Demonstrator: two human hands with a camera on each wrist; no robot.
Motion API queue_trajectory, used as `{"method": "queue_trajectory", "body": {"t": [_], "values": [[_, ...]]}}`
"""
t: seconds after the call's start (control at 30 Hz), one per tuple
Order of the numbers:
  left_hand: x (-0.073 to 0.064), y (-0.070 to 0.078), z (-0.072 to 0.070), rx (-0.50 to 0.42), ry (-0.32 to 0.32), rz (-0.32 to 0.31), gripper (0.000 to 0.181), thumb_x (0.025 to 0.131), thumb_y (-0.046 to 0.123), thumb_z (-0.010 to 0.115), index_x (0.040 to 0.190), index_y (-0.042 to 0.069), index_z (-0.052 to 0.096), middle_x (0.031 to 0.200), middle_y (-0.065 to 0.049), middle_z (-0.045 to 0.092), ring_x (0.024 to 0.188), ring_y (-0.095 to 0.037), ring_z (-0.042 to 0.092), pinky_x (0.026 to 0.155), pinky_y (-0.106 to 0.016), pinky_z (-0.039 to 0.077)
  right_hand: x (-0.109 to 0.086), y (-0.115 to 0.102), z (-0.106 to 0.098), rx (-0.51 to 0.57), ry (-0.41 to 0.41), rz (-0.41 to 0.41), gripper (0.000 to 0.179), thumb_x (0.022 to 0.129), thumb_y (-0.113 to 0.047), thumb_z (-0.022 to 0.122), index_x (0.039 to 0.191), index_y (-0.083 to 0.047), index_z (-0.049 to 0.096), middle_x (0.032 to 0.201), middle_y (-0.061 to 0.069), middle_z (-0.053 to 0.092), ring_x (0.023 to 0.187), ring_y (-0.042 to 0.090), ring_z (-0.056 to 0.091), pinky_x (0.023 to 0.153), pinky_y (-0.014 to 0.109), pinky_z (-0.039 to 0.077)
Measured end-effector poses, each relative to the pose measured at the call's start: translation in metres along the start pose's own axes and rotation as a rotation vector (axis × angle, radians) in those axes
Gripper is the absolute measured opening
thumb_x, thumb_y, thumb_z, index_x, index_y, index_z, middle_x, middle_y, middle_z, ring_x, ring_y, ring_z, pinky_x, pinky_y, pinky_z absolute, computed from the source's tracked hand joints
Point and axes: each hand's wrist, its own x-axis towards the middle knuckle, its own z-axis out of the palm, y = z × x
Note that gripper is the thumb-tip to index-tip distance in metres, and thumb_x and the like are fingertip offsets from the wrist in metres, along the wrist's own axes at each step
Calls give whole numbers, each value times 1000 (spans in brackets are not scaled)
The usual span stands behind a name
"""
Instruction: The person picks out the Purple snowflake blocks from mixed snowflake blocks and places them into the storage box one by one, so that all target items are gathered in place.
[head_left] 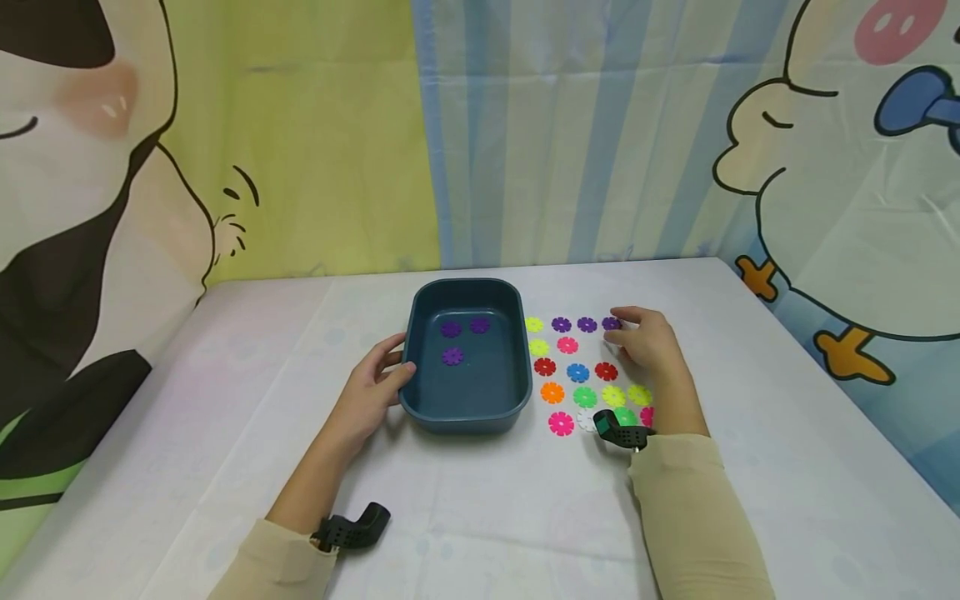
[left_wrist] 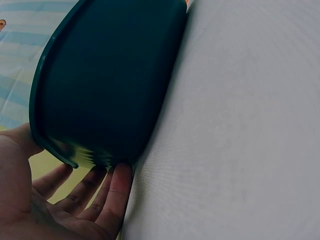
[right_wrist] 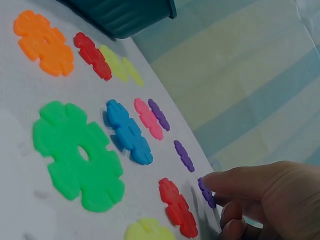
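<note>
A dark teal plastic basin (head_left: 465,427) stands on the white-covered table, with three purple flower-shaped plastic discs (head_left: 452,357) inside it. My left hand (head_left: 369,385) grips the basin's left side, thumb at the rim and fingers under and against the outer wall (left_wrist: 105,100). At the far right end of the back row, my right hand (head_left: 651,346) pinches a purple flower disc (right_wrist: 206,193) between thumb and forefinger. Two more purple discs (head_left: 587,325) lie in line to its left. A red disc (right_wrist: 177,207) lies nearer, just below that hand.
Right of the basin, flower discs lie in loose rows: yellow (head_left: 538,347), blue (head_left: 577,372), orange (head_left: 552,392), green (head_left: 585,397), pink (head_left: 561,423) and others. The right wrist's black camera (head_left: 621,430) overlaps the front row. A printed curtain (head_left: 570,133) hangs behind the table.
</note>
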Motion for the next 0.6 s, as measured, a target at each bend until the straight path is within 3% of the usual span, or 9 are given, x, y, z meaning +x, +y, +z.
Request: {"method": "queue_trajectory", "body": {"t": [0.2,0.4,0.6], "values": [[0,-1,-1,8,0,2,57,107,24,56,161,20,36,153,-19,49,133,-36,58,91,-35,60,2,3,3,-33,20,-32,59,97,-13,69,153,-17,51,161,19,40,146,42,38,106,46,53],[1,0,-1,9,-1,5,57,107,24,56,161,20,36,153,-19,50,132,-37,59,89,-32,60,3,3,8,-155,69,-114,56,97,-16,69,151,-10,52,157,24,43,148,47,35,117,60,38],[1,1,-1,4,-3,4,57,107,23,55,161,19,36,153,-19,50,133,-38,58,90,-32,60,4,3,9,-183,80,-108,53,99,-17,68,148,-6,54,152,26,46,145,46,40,117,57,39]]}}
